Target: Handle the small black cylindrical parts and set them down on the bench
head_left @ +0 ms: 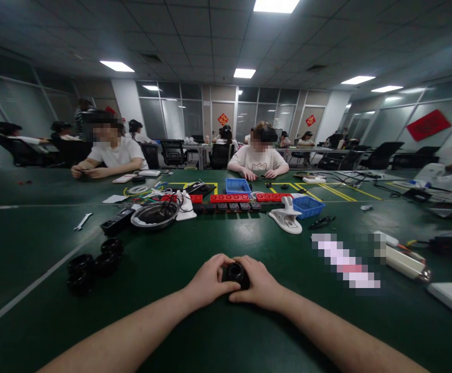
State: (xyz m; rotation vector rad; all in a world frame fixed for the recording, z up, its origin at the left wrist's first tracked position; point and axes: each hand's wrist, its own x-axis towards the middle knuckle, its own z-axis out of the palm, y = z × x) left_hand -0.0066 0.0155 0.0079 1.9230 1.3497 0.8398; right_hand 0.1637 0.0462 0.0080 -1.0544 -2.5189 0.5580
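Note:
Both my hands are wrapped round one black round part (235, 270) with a hole in its top, low over the green table. My left hand (209, 282) grips its left side, thumb across the near face. From the right, my right hand (260, 284) closes on the same part, its thumb lying just below the other. The fingers hide much of its sides, and I cannot tell whether it touches the tabletop. To the left stand several similar glossy black round parts (107, 257), grouped close together.
Farther back are a metal bowl (154, 224), a white clip base (287, 220), red strips (231, 198) and blue trays (307, 206). A wrench (83, 221) lies at left, a cream-coloured device (403, 263) at right. Two people sit across the table.

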